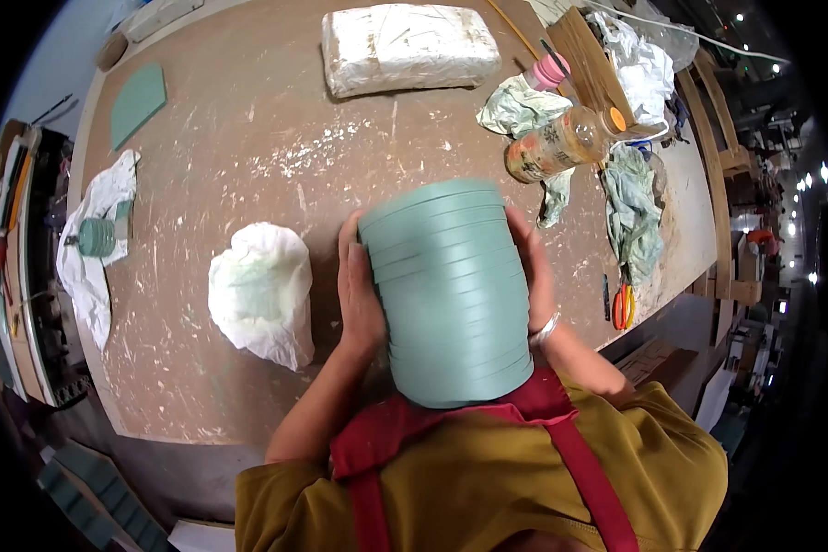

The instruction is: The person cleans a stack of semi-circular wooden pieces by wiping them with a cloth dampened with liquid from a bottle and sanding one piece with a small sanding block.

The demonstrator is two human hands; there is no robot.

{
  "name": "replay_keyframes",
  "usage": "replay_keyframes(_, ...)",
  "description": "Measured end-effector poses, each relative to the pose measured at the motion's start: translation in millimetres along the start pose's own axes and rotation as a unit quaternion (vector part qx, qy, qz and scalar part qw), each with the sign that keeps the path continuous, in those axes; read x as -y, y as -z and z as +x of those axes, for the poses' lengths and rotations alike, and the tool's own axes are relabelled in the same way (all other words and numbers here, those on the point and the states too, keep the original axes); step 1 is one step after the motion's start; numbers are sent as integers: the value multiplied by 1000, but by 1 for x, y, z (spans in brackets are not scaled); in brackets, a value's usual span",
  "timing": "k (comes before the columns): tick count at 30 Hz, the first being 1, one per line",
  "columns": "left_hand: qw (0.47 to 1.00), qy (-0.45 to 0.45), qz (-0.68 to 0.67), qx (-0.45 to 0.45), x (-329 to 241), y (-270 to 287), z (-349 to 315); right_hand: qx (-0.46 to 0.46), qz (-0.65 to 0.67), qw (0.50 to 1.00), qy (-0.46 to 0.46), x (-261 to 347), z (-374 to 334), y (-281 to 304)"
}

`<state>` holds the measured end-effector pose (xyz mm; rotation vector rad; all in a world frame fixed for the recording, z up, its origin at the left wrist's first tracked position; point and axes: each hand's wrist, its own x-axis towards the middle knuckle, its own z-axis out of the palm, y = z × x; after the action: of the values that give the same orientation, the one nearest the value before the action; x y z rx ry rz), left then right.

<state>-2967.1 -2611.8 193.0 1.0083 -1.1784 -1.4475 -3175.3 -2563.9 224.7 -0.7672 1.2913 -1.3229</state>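
Note:
A thick stack of green sheets (455, 285) stands out in front of my chest, its layered edges facing up and slightly blurred. My left hand (359, 294) presses against its left side with the fingers stretched along it. On the opposite side my right hand (535, 271) presses inward, so the stack is gripped between both palms. The stack's underside is hidden. Left of my left hand, a crumpled white cloth pad (259, 290) with a faint green stain rests on the brown worktable (193, 193).
At the table's far side lies a white wrapped block (409, 46). A single green sheet (140, 103) and a white cloth (87, 276) are at left. On the right are an orange-capped bottle (561, 145), rags (633, 207), orange-handled scissors (624, 308) and a wooden box (591, 69).

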Motion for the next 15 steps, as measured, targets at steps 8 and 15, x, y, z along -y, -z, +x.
replay_keyframes(8, 990, -69, 125, 18, -7, 9, -24, 80, -31, 996, 23, 14, 35, -10)
replay_keyframes(15, 977, -138, 162, 17, -16, 10, -56, 76, 15, 997, 4, 15, 33, -15)
